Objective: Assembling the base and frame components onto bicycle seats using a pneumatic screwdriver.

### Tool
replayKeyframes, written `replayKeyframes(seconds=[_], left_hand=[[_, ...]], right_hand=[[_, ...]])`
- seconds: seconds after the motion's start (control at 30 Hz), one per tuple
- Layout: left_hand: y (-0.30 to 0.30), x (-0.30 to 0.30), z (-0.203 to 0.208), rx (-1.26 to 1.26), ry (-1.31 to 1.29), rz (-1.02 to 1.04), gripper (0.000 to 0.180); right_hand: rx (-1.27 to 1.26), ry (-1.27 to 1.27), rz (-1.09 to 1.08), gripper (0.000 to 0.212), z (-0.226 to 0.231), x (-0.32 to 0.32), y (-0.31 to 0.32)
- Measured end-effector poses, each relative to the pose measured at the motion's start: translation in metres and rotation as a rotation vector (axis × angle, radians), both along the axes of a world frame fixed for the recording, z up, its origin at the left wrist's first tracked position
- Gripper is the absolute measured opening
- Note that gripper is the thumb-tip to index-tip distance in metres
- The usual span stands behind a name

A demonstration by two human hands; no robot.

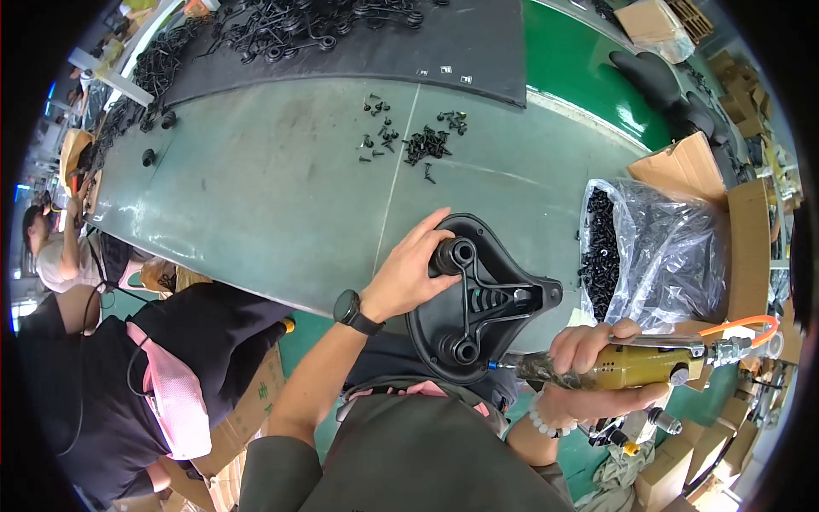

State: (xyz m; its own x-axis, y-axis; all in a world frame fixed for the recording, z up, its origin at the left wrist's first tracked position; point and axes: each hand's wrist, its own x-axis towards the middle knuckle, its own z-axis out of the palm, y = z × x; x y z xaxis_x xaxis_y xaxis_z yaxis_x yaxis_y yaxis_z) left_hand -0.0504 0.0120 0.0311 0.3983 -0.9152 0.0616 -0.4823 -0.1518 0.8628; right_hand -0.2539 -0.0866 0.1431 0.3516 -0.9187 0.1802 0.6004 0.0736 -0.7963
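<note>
A black bicycle saddle (426,328) lies underside up at the table's near edge, its narrow nose pointing right. A wire frame with two coil springs is set into it. My left hand (408,271) grips the saddle's far rim by the upper spring (461,253), fingers wrapped round there. The lower spring (458,349) sits at the near side. My right hand (589,375) is closed round a yellow air screwdriver (636,367) with an orange hose (751,322). Its blue-tipped bit points left, close to the saddle's near rim; whether it touches a screw is too small to tell.
Loose black screws (426,145) lie mid-table. On the right, an open carton (749,256) holds a clear plastic bag (674,256) of small black parts. Black wire frames (299,34) pile on a dark mat (478,51) at the back. A person in black (171,367) stands close at left.
</note>
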Motion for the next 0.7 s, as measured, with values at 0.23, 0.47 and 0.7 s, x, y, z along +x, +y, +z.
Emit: replayKeyframes(seconds=[0.23, 0.47, 0.7], left_hand=[[0.005, 0.009, 0.008, -0.206, 0.295, -0.033, 0.083], [-0.009, -0.025, 0.009, -0.058, -0.073, 0.281, 0.073], [-0.007, -0.03, 0.004, -0.011, -0.083, 0.349, 0.058]], right_hand=[[-0.079, -0.045, 0.111, 0.081, 0.001, 0.0, -0.015], [-0.132, -0.105, 0.172, 0.079, 0.003, 0.01, -0.029], [-0.199, -0.156, 0.482, 0.089, -0.002, 0.006, -0.054]])
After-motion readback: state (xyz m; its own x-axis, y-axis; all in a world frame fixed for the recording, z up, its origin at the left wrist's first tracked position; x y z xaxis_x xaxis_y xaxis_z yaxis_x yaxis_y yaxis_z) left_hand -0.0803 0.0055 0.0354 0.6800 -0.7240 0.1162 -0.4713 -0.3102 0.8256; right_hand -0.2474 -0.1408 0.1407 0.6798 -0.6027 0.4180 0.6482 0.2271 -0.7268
